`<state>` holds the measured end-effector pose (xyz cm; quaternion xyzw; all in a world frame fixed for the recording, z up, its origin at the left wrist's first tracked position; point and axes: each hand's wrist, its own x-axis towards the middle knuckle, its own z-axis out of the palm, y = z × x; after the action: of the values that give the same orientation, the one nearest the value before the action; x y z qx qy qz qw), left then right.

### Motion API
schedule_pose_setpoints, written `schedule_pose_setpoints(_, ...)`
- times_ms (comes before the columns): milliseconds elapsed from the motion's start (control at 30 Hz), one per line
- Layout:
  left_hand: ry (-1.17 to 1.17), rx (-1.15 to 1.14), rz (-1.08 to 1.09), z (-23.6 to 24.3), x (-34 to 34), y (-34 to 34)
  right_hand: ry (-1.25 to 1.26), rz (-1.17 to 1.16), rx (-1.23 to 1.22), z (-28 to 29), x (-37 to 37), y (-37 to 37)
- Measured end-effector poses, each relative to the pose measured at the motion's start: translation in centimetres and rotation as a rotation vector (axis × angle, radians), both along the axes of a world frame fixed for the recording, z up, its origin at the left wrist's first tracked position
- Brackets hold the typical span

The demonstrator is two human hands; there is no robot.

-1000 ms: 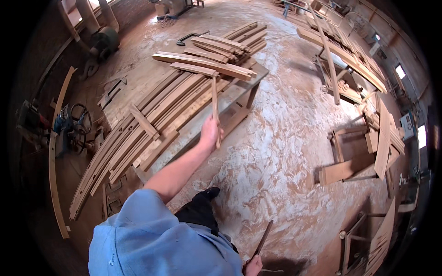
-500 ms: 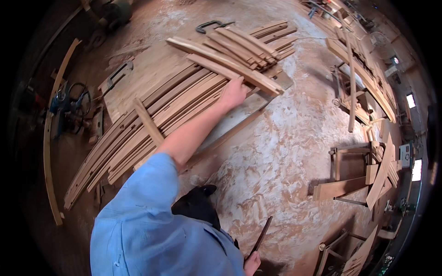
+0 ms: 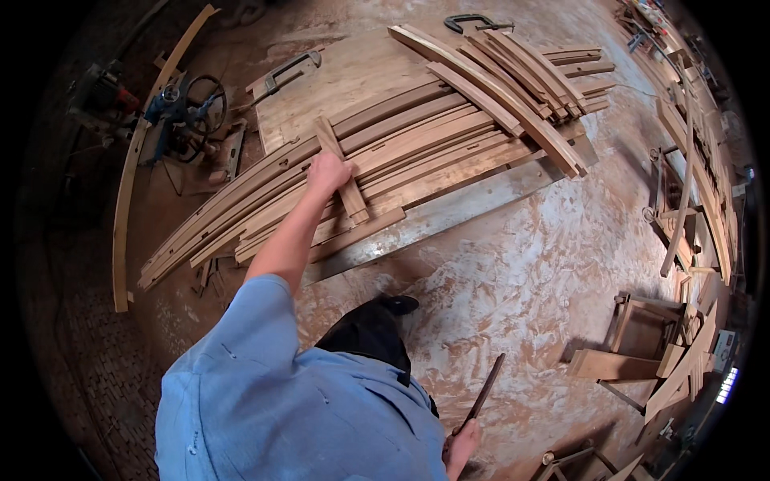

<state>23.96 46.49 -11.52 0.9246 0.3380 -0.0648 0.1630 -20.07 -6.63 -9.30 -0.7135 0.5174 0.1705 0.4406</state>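
On a low bench, several long curved wooden strips (image 3: pixel 401 148) lie side by side, some with slots cut in them. A short wooden board (image 3: pixel 350 195) lies across them, and my left hand (image 3: pixel 327 171) is closed at its near-left edge; the fingertips are partly hidden. Low by my body, my right hand (image 3: pixel 463 446) grips a thin dark stick (image 3: pixel 486 390) that points up and away; its kind is unclear. A shorter strip (image 3: pixel 477 98) and a longer curved piece (image 3: pixel 497 100) lie crosswise over the right part of the strips, beside more stacked pieces (image 3: pixel 536 70).
Metal clamps lie at the bench's far side, one at the far edge (image 3: pixel 479 22) and one at the far left (image 3: pixel 286 74). A machine with a handwheel (image 3: pixel 204 104) stands left. Wooden frames and boards (image 3: pixel 618 365) stand at right. Dusty floor (image 3: pixel 513 264) surrounds the bench.
My left hand has left the crosswise strip on the right and moved left to the short board. The view has shifted left. My right hand still holds the dark stick.
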Motion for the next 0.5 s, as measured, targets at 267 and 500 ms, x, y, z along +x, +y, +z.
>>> schedule_pose_setpoints(267, -0.411, -1.218, -0.028, 7.3, -4.9, -11.2, -0.200, -0.244, 0.122, 2.0, -5.5, 2.1)
schedule_pose_setpoints(500, -0.101, -1.681, -0.584, 10.5, -15.0, -30.5, -0.273, -0.534, 0.150, 3.5, -18.7, 7.2)
